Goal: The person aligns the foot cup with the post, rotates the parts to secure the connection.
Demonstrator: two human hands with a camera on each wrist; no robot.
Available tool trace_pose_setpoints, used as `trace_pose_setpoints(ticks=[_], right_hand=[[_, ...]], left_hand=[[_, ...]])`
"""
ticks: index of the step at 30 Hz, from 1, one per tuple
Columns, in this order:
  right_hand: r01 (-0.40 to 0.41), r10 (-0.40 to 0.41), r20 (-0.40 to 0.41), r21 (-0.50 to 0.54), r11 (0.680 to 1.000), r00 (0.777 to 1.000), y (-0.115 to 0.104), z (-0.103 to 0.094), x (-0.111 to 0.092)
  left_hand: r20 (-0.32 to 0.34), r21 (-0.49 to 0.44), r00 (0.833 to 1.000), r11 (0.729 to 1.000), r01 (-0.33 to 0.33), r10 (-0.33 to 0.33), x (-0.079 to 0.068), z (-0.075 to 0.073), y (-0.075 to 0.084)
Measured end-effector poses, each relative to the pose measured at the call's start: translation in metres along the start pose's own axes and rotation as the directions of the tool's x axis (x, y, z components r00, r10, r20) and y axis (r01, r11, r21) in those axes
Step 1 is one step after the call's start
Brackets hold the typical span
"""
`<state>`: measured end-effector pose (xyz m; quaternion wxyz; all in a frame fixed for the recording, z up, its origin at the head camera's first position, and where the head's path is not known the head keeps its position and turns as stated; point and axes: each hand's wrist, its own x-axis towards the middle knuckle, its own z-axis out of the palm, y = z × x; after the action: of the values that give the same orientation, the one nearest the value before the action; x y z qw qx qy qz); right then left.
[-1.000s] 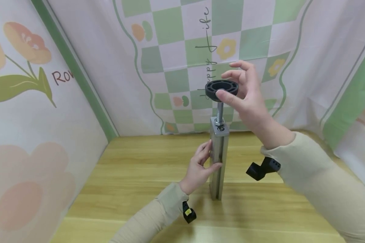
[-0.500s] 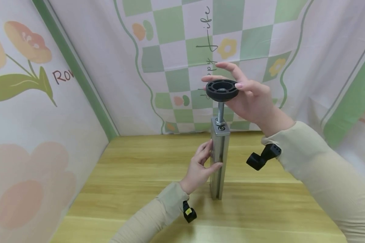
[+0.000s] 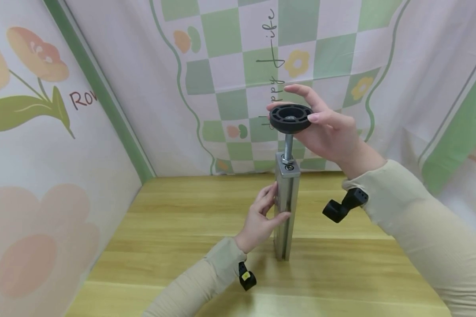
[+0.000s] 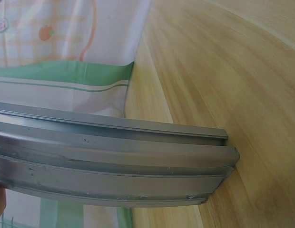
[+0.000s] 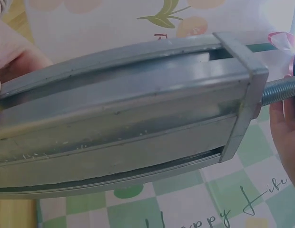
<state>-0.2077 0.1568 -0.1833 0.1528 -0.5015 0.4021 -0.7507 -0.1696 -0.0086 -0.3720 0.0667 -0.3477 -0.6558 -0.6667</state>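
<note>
An aluminium extrusion profile stands upright on the wooden table, its lower end also in the left wrist view. My left hand grips it around the middle, thumb on the near face and fingers on the left side. A metal end plate caps its top. From the plate rises a threaded rod with a hex nut at its base, bearing a round black levelling foot. My right hand holds the foot's rim, thumb at its right edge, other fingers partly hidden behind; the index finger is raised.
The wooden table runs back to a patterned curtain. Another printed curtain hangs along the left side. A black wrist camera mount juts from the right sleeve, another mount from the left.
My right thumb has gone from the near side of the levelling foot to its right edge, while the fingers swung left behind it. The left hand and profile stay put.
</note>
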Motion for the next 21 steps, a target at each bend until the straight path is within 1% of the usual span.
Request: trace_pose_setpoints(ticks=[2,5,8,14,17,21], right_hand=[[-0.006,0.005,-0.022,-0.037,0.999,1.0,-0.001,0.001,-0.001],[-0.019,0.013,-0.078,-0.085,0.996,0.997,-0.002,0.002,-0.003],[-0.018,0.003,-0.123,-0.121,0.993,0.992,-0.002,0.003,-0.005],[-0.009,-0.028,-0.173,-0.214,0.977,0.985,-0.005,0.01,-0.006],[-0.034,-0.041,-0.245,-0.291,0.956,0.969,-0.007,0.016,-0.006],[-0.098,-0.059,-0.372,-0.391,0.915,0.926,-0.008,0.024,-0.005]], left_hand=[[0.001,0.0,1.0,1.0,0.006,-0.006,0.0,0.0,0.0],[0.004,-0.001,1.0,1.0,0.012,-0.012,0.0,0.0,0.0],[0.005,-0.004,1.0,1.0,0.009,-0.009,0.0,0.0,0.0],[0.006,-0.005,1.0,1.0,-0.011,0.011,0.0,0.0,0.0],[0.005,0.0,1.0,1.0,-0.012,0.012,0.0,0.001,0.0],[0.001,0.002,1.0,1.0,-0.013,0.013,0.0,0.001,-0.001]])
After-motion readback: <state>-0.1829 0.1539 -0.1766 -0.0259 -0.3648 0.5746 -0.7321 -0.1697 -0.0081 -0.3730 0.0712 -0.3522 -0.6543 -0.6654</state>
